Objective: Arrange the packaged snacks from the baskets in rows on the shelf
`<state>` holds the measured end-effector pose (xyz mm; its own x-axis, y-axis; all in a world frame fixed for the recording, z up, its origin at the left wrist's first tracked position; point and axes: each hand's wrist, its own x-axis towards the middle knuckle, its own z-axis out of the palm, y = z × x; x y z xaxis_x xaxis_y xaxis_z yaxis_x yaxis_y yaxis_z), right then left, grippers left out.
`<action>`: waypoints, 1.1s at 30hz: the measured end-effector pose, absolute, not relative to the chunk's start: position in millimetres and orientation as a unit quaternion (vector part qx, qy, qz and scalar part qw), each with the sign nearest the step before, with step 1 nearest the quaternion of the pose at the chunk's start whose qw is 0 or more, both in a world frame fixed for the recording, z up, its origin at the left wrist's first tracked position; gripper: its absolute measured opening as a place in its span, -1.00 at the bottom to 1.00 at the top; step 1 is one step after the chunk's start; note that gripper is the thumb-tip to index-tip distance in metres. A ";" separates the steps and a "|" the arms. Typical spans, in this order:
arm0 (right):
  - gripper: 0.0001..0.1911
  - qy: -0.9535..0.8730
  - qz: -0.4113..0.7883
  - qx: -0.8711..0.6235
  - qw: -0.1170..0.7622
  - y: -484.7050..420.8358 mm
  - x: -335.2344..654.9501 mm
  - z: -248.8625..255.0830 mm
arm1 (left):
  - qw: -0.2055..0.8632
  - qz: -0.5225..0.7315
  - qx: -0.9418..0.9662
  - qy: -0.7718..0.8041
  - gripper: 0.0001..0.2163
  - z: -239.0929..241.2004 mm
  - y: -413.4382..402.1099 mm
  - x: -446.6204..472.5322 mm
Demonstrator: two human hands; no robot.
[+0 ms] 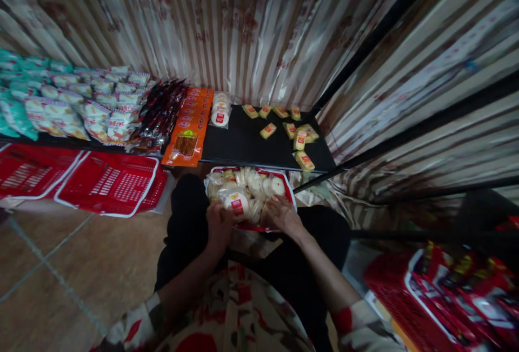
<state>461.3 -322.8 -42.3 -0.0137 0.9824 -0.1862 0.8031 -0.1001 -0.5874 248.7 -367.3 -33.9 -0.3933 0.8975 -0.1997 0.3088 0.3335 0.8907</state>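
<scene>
A red basket with a white rim (292, 192) sits between my knees, filled with clear packets of round white cakes (254, 181). My left hand (219, 222) is closed on the near left edge of one cake packet (236, 203), which has a red and white label. Over the right side of the basket, my right hand (283, 214) lies on other packets with its fingers stretched out. Its fingertips are partly lost in dim light.
On the black shelf (239, 144) ahead lie one white cake packet (220, 110), several small yellow packets (267, 131), an orange snack sheet (188, 125) and rows of white bags (57, 114). Red baskets (109, 181) stand at left, another (399, 287) at right. Black poles (405, 130) slant across the right.
</scene>
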 end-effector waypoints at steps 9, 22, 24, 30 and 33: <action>-0.61 -0.588 0.514 -0.532 0.328 -273.0 405.7 7.1 | 0.555 0.505 0.342 0.566 -0.75 -14.9 -308.5 246.4; -0.61 -0.524 0.494 -0.553 0.419 -137.6 358.4 11.3 | 0.374 0.530 0.406 0.644 -0.58 -2.8 -171.9 226.2; -0.61 -0.531 0.462 -0.572 0.421 -109.9 345.4 3.3 | 0.318 0.496 0.453 0.669 -0.52 -1.8 -153.7 224.3; -0.68 -0.570 0.368 -0.633 0.372 -53.1 315.4 -10.9 | 0.187 0.381 0.569 0.704 -0.55 -4.9 -116.4 215.5; -0.72 -0.599 0.311 -0.667 0.316 -40.0 309.6 -9.0 | 0.170 0.339 0.601 0.704 -0.55 -9.4 -103.4 211.7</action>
